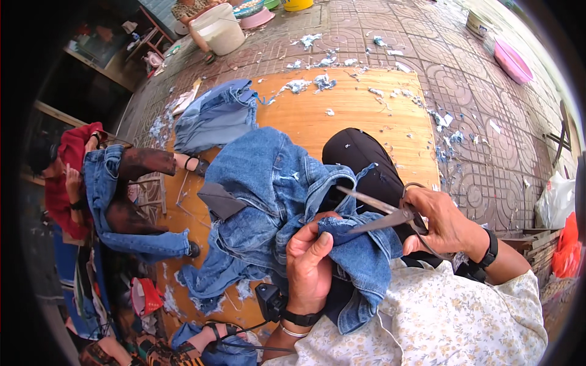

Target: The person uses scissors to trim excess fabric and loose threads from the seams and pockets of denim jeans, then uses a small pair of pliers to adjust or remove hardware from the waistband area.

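Blue denim jeans lie bunched over my lap and black-trousered leg. My left hand is closed on the denim, thumb over a folded edge, with some fingertips hidden in the cloth. My right hand grips dark metal scissors, their blades apart and pointing left over the opening in the denim, just above my left fingers. A dark cloth patch shows on the jeans.
A wooden board carries more denim and scraps. At left a person in red holds jeans. Others sit at lower left and top, near buckets. A pink basin and bags are right.
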`<state>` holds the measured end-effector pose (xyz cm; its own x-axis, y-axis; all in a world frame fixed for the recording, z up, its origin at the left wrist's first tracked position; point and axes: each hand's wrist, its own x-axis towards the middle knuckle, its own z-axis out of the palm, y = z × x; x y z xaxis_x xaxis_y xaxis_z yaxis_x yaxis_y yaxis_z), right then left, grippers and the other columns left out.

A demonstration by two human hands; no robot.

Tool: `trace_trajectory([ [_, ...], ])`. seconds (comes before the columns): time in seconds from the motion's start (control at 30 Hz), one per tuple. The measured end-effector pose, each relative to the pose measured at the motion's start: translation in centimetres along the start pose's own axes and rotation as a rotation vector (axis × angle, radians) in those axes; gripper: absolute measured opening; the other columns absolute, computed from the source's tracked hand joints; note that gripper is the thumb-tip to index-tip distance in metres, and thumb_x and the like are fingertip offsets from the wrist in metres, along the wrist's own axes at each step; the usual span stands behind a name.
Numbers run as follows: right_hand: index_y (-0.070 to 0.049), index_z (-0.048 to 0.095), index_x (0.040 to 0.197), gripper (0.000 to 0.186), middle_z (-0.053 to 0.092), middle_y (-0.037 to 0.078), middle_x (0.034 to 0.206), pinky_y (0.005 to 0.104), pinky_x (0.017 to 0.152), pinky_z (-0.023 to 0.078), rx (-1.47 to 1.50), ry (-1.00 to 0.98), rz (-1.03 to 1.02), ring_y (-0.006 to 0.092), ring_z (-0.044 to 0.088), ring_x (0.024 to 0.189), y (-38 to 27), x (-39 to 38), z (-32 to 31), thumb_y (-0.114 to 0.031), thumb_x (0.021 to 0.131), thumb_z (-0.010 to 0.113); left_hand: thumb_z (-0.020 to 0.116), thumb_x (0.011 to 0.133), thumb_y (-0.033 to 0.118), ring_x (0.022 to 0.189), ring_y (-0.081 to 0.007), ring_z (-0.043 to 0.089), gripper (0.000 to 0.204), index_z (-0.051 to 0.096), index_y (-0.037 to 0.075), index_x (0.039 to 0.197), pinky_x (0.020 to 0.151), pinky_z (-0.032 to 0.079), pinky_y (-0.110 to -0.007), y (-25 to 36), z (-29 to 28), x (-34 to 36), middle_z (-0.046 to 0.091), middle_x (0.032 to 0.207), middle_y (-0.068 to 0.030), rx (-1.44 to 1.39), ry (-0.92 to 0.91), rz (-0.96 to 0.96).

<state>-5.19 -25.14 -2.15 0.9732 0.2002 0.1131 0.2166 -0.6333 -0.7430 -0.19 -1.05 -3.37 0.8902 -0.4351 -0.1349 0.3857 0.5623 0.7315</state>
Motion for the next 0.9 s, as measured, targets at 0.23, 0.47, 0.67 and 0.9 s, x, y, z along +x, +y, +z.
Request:
trace_trajectory([
  [0.23,0.002,0.053,0.087,0.074,0.057,0.017,0.075,0.0417,0.063,0.045,-0.262,-0.051,-0.081,0.0348,0.056,0.074,-1.5,0.5,-0.5,-0.069,0.066,0.064,0.062,0.083,0.005,0.094,-0.0186,0.062,0.027,0.060,-0.001,0.110,0.093,0.044,-0.033,-0.2,0.0,0.0,0.065,0.104,-0.0103,-0.080,-0.012,-0.034],
  [0.47,0.001,0.050,0.086,0.073,0.056,0.018,0.074,0.0425,0.062,0.044,-0.288,-0.044,-0.134,0.0365,0.058,0.071,-2.2,1.5,-0.1,-0.070,0.070,0.059,0.062,0.083,0.005,0.094,-0.0160,0.061,0.030,0.059,-0.002,0.112,0.092,0.044,-0.030,-0.4,-0.3,-0.4,0.065,0.103,-0.0099,-0.069,0.015,0.017],
  [0.67,-0.002,0.047,0.080,0.068,0.056,0.017,0.067,0.0419,0.055,0.043,-0.336,-0.025,-0.157,0.0365,0.058,0.064,-1.9,1.5,0.2,-0.068,0.072,0.058,0.065,0.080,0.003,0.098,-0.0205,0.061,0.029,0.061,-0.001,0.108,0.096,0.042,-0.034,-0.8,-1.0,-0.3,0.065,0.104,-0.0103,-0.109,0.000,-0.019],
  [0.9,-0.003,0.046,0.077,0.064,0.055,0.015,0.059,0.0410,0.049,0.042,-0.318,-0.044,-0.117,0.0362,0.058,0.057,-1.4,1.3,0.6,-0.066,0.075,0.057,0.065,0.082,0.008,0.100,-0.0209,0.060,0.027,0.061,0.000,0.108,0.096,0.041,-0.036,-0.7,-0.5,-0.2,0.065,0.106,-0.0114,-0.072,0.002,-0.017],
])
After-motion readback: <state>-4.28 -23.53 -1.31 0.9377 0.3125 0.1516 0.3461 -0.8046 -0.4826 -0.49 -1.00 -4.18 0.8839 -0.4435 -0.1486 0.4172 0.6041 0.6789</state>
